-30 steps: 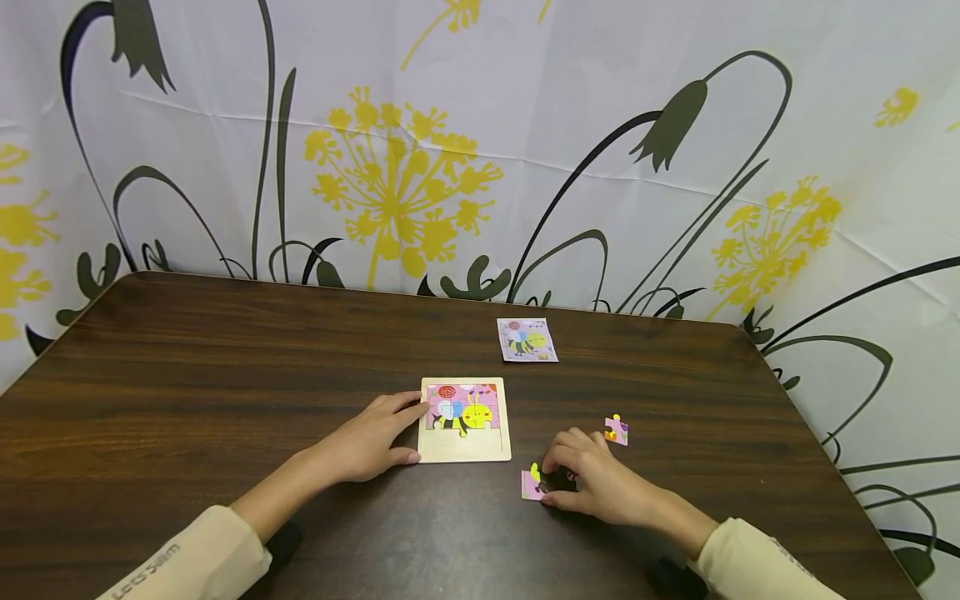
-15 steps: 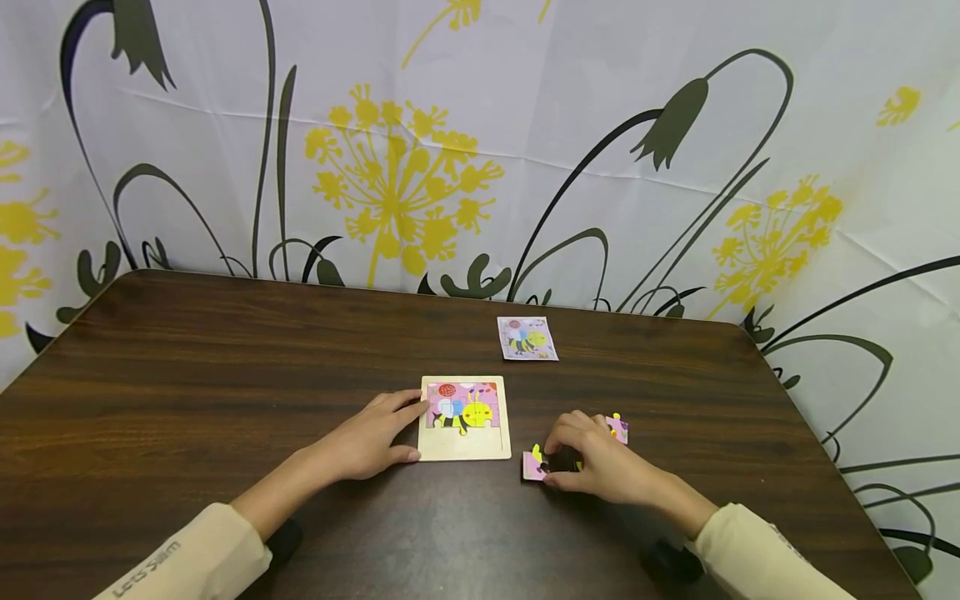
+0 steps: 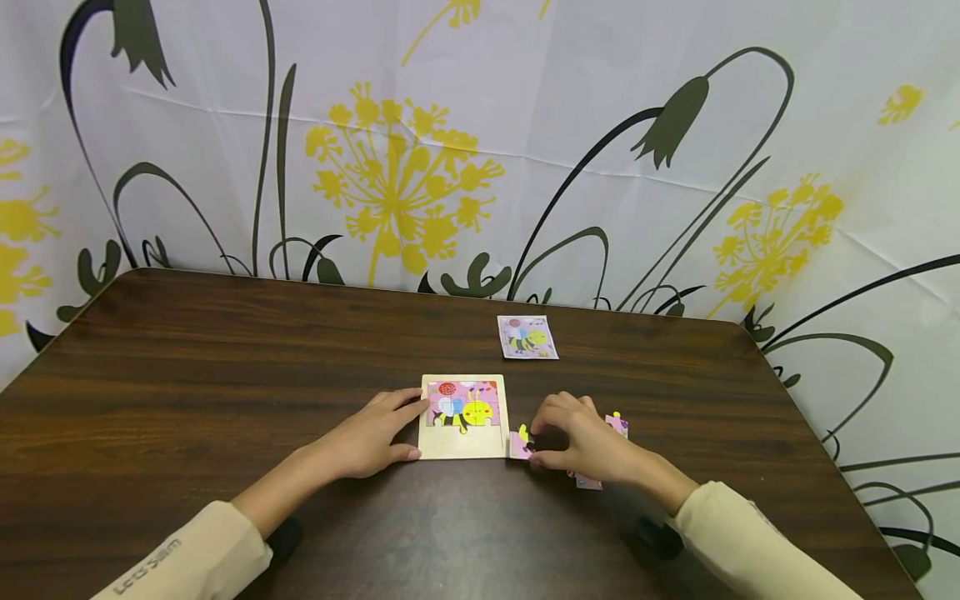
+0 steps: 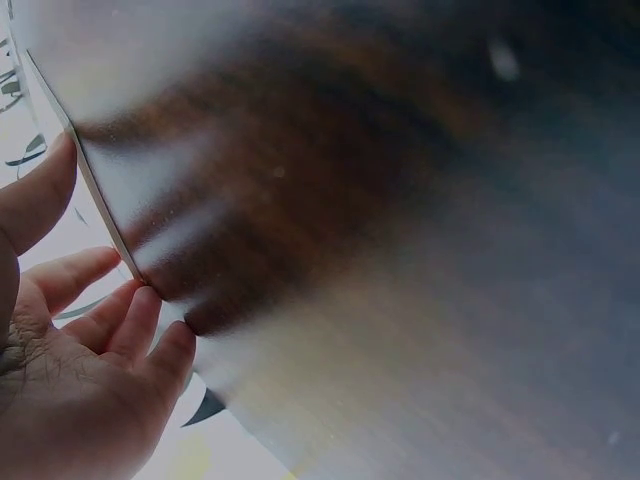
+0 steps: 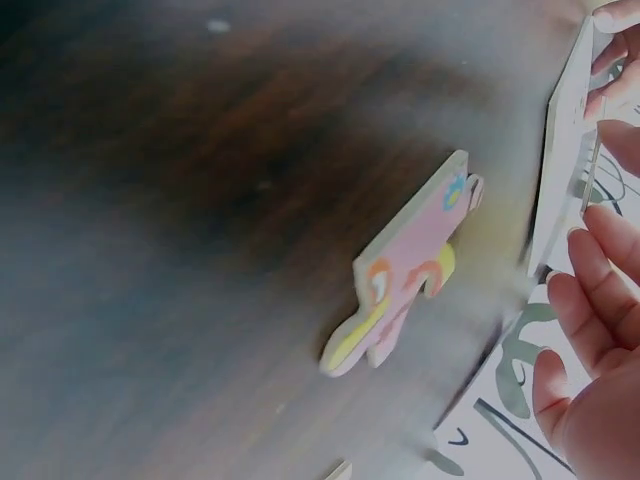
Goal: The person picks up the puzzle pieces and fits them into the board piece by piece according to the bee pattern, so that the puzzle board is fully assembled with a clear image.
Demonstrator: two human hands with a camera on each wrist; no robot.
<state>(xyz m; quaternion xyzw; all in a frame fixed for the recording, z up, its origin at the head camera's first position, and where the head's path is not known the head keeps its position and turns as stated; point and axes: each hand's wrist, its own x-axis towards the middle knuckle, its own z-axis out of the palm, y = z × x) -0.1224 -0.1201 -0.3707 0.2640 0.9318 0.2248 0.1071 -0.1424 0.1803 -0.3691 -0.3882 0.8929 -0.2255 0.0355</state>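
Note:
A square wooden puzzle board [image 3: 463, 445] lies on the table, its upper part filled with pieces of a bee picture and its lower strip bare wood. Along its left edge rest the fingers and thumb of my left hand [image 3: 367, 440], fairly straight; the left wrist view shows them touching the thin edge of the board [image 4: 105, 212]. My right hand [image 3: 585, 440] pinches a pink puzzle piece [image 3: 518, 446] with a yellow tab, close to the board's lower right side. Part of that piece is hidden by the fingers.
Two loose puzzle pieces lie near the right hand: one pink piece [image 3: 589, 482] partly under the wrist, another [image 3: 617, 423] beyond the hand. A printed bee picture card [image 3: 528, 337] lies farther back. Behind the table [image 3: 225, 350] hangs a flowered cloth [image 3: 562, 83].
My right hand has lifted its puzzle piece and carried it left and away from me, to beside the board. A loose piece formerly behind the hand now shows. The left hand has stayed put.

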